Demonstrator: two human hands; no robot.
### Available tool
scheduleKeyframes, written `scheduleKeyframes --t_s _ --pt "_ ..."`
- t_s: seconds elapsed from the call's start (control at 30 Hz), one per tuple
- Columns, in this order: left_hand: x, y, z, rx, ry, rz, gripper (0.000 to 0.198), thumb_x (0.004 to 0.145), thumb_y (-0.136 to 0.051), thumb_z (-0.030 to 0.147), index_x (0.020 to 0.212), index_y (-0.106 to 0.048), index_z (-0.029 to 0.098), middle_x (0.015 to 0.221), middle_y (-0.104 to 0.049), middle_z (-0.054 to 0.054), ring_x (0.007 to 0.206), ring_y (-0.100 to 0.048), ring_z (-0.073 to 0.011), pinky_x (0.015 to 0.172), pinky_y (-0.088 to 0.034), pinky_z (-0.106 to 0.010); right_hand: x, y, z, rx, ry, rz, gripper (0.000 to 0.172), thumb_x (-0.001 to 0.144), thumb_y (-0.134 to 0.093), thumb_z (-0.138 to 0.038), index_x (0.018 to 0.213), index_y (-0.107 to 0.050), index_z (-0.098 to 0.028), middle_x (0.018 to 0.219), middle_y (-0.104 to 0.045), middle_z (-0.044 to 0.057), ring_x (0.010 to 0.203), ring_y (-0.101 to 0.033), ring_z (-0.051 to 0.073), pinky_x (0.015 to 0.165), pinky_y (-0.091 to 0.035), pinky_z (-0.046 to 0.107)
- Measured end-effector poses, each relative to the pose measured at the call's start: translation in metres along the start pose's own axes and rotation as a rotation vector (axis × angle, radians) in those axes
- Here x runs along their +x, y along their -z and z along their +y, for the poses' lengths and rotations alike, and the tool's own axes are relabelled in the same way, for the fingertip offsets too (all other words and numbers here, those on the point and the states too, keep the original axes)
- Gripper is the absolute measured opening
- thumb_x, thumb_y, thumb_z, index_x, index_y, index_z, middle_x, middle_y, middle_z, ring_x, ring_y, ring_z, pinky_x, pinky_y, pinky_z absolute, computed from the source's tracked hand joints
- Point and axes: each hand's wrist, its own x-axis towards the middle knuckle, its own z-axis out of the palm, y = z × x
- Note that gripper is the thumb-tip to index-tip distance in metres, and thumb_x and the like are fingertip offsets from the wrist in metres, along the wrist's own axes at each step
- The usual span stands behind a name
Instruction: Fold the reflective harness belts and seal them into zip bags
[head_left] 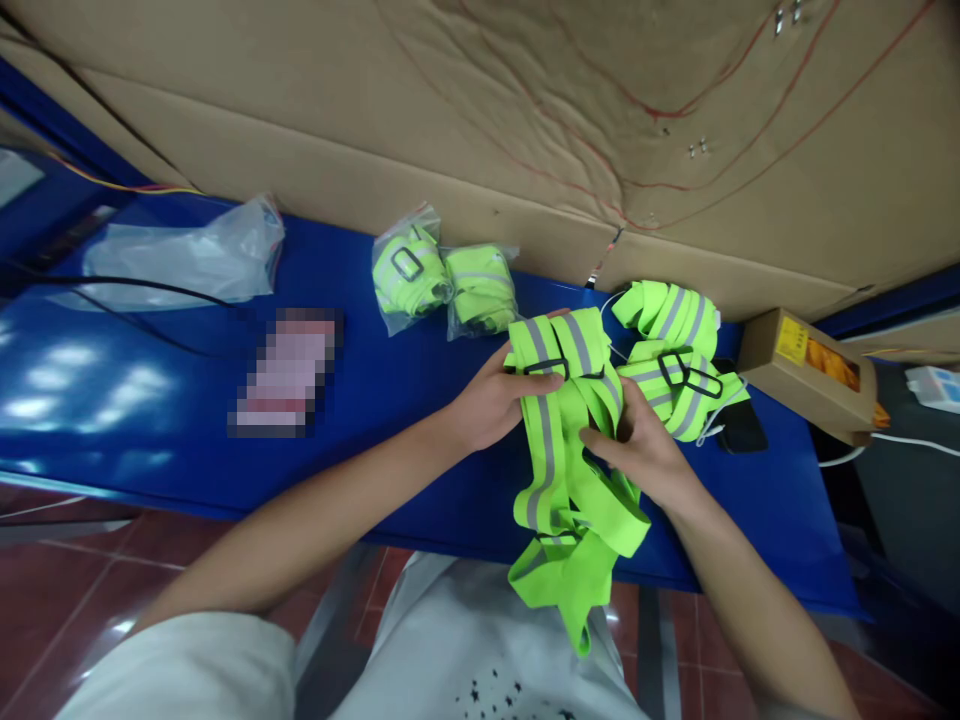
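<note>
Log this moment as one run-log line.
left hand: holding green reflective strap | right hand: touching same strap | blue table: two bagged strap bundles, plastic bag | beyond right hand: more strap bundles

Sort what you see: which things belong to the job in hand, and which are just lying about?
Probably the job's: held straps, bagged straps, unbagged straps, plastic bag.

Probably just lying about: pixelated item (too blurred to name), box, black item.

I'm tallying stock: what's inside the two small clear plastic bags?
Neon-green grey-striped webbing in both; the left bag shows a black rectangular buckle. Undersides are covered.
</note>
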Motion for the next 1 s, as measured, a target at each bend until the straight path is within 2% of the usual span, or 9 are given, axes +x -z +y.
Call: scheduleKeyframes --t_s 0.17,0.27,0.4,0.5,0.67,0.73,0.8,0.9,1.0 --pt "0.001 0.000 0.001 0.040 -0.026 0.021 0.068 0.072 -0.086 0.012 0.135 -0.065 0.027 0.125 -0.074 -0.005 0.126 -0.065 -0.0310 0.106 -0.052 -0.043 0.002 0.001 0.001 -0.250 0.054 0.143 0.053 0.082 -0.074 -0.035 0.127 -0.051 -0.021 0.106 -0.074 0.008 0.090 -0.073 0.028 0.078 -0.062 0.043" --pt "-0.001 -0.001 0.003 0.088 -0.054 0.034 0.062 0.072 -0.086 0.013 0.131 -0.068 0.026 0.124 -0.074 -0.004 0.125 -0.066 -0.0298 0.105 -0.053 -0.042 0.003 0.002 0.005 -0.278 0.072 0.151 0.054 0.082 -0.075 -0.036 0.128 -0.051 -0.023 0.106 -0.074 0.007 0.093 -0.073 0.030 0.079 -0.062 0.044" --pt "-0.002 -0.005 0.009 0.107 -0.080 0.079 0.060 0.071 -0.086 0.012 0.127 -0.069 0.027 0.125 -0.074 -0.003 0.127 -0.065 -0.0281 0.108 -0.053 -0.040 0.004 0.005 0.007 -0.015 0.049 -0.006 0.067 0.082 -0.081 -0.041 0.138 -0.045 -0.029 0.131 -0.068 0.007 0.117 -0.069 0.029 0.095 -0.060 0.043" --pt "0.001 -0.004 0.015 0.081 -0.084 0.123 0.067 0.069 -0.088 0.012 0.130 -0.067 0.028 0.122 -0.075 -0.002 0.125 -0.067 -0.0290 0.107 -0.054 -0.042 0.004 0.006 0.006 0.022 0.022 -0.102 0.074 0.080 -0.084 -0.041 0.141 -0.043 -0.028 0.131 -0.067 0.008 0.116 -0.068 0.027 0.096 -0.060 0.043" --pt "0.008 0.005 0.030 0.109 -0.209 0.157 0.069 0.067 -0.087 0.010 0.131 -0.065 0.026 0.113 -0.077 -0.004 0.113 -0.072 -0.0319 0.103 -0.058 -0.047 0.005 0.005 0.006 -0.110 0.047 -0.108 0.046 0.085 -0.076 -0.038 0.123 -0.053 -0.024 0.102 -0.066 0.003 0.090 -0.067 0.022 0.082 -0.060 0.040" --pt "0.011 0.009 0.039 0.122 -0.262 0.153 0.059 0.071 -0.083 0.009 0.126 -0.068 0.025 0.112 -0.077 -0.004 0.114 -0.071 -0.0326 0.102 -0.058 -0.048 0.005 0.003 0.008 -0.052 0.063 -0.133 0.044 0.086 -0.075 -0.039 0.121 -0.053 -0.025 0.104 -0.065 0.003 0.095 -0.068 0.023 0.084 -0.060 0.039" --pt "0.015 0.013 0.048 0.125 -0.322 0.165 0.048 0.075 -0.079 0.009 0.119 -0.070 0.025 0.111 -0.077 -0.005 0.116 -0.070 -0.0326 0.102 -0.058 -0.048 0.005 -0.001 0.011 -0.038 0.148 -0.098 0.054 0.087 -0.075 -0.040 0.132 -0.049 -0.026 0.125 -0.062 0.008 0.115 -0.065 0.025 0.095 -0.058 0.042" --pt "0.024 0.022 0.056 0.119 -0.433 0.243 0.038 0.074 -0.076 0.007 0.109 -0.072 0.022 0.115 -0.076 -0.005 0.117 -0.069 -0.0317 0.103 -0.057 -0.046 0.001 -0.008 0.014 -0.268 0.406 0.203 0.066 0.090 -0.074 -0.036 0.147 -0.041 -0.028 0.152 -0.045 0.014 0.141 -0.048 0.030 0.113 -0.046 0.048" --pt "0.035 0.035 0.053 0.093 -0.460 0.345 0.034 0.069 -0.075 0.005 0.100 -0.071 0.020 0.111 -0.077 -0.005 0.116 -0.069 -0.0308 0.102 -0.057 -0.046 -0.004 -0.016 0.014 -0.595 0.709 0.291 0.038 0.093 -0.071 -0.029 0.129 -0.058 -0.029 0.135 -0.061 0.011 0.130 -0.057 0.030 0.111 -0.043 0.050"
